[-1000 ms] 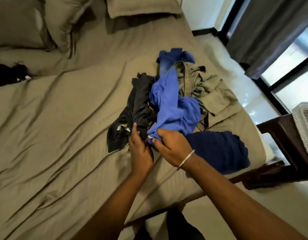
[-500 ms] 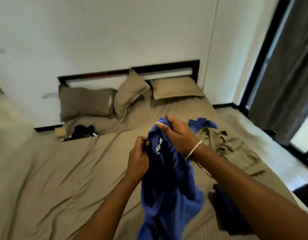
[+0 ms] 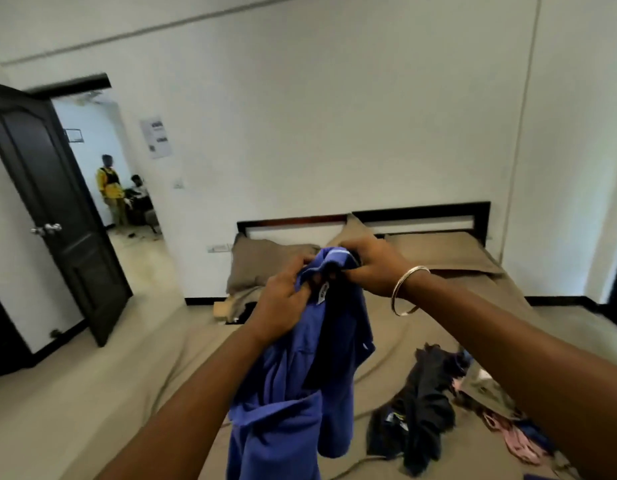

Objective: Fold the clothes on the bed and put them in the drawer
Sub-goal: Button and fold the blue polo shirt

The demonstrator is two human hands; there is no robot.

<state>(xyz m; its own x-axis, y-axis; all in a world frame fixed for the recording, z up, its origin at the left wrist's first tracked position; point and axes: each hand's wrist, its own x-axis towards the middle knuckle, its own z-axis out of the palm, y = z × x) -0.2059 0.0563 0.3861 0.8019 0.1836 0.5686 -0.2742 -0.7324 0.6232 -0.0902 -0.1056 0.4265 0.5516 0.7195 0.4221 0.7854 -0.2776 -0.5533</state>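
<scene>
Lifted higher off the bed, the blue shirt hangs gripped by both hands.

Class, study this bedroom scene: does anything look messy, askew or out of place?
Yes. A crumpled black garment and pink clothing lie heaped unfolded on the olive-brown bedsheet. The blue shirt hangs bunched from the left hand and right hand, not yet folded.

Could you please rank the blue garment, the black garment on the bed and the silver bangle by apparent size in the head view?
1. Blue garment, though nearness inflates it
2. Black garment
3. Silver bangle
</scene>
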